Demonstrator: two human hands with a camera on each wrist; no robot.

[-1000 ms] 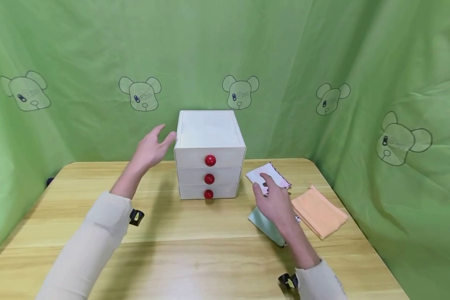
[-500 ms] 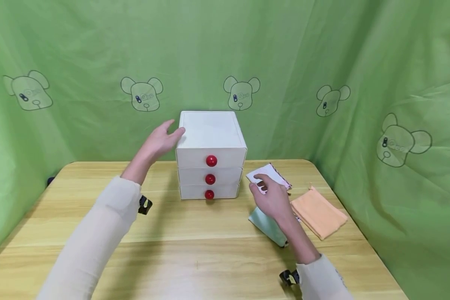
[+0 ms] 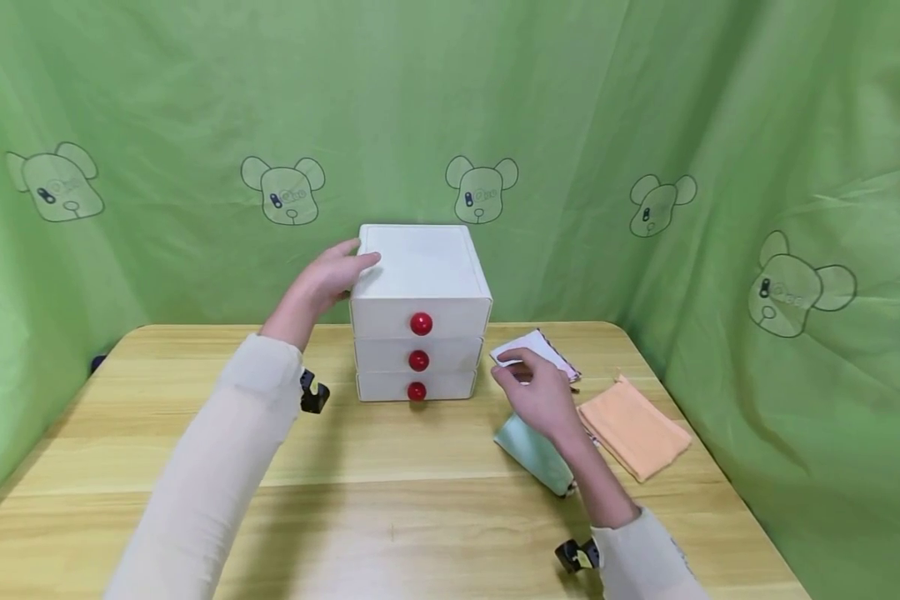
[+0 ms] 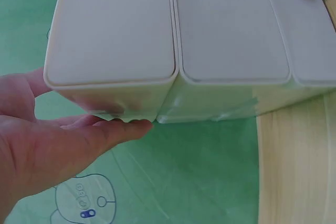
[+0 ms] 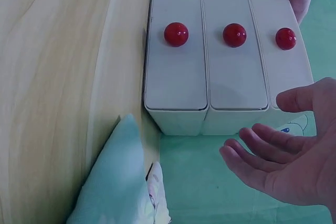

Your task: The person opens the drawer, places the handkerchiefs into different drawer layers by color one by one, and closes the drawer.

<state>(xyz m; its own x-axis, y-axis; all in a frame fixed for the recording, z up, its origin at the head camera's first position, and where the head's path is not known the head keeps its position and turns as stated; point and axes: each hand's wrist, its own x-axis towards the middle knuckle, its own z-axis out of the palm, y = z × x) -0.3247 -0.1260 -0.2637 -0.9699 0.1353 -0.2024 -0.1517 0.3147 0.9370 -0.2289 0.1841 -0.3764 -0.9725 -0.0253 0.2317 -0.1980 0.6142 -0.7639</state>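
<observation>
A white three-drawer box (image 3: 420, 267) with round red knobs stands at the back of the table, its drawers closed. My left hand (image 3: 328, 279) lies along the box's upper left edge, thumb over the top and fairly straight fingers along the side; in the left wrist view these fingers (image 4: 105, 135) lie against or very close to the side wall. My right hand (image 3: 540, 396) hovers right of the box with loosely bent fingers and nothing in them. Below and behind it lie a folded green cloth (image 3: 531, 454) and a white patterned cloth (image 3: 528, 343), each partly hidden.
A folded orange cloth (image 3: 636, 429) lies near the right edge of the wooden table (image 3: 390, 517). Green curtains (image 3: 570, 100) with bear-head drawings hang behind and at both sides. A black clip-like piece (image 3: 314, 392) sits by the left cuff.
My left hand has moved right and a little upward, from beside the box onto its upper left edge. My right hand has shifted slightly left, its fingers a bit more bent.
</observation>
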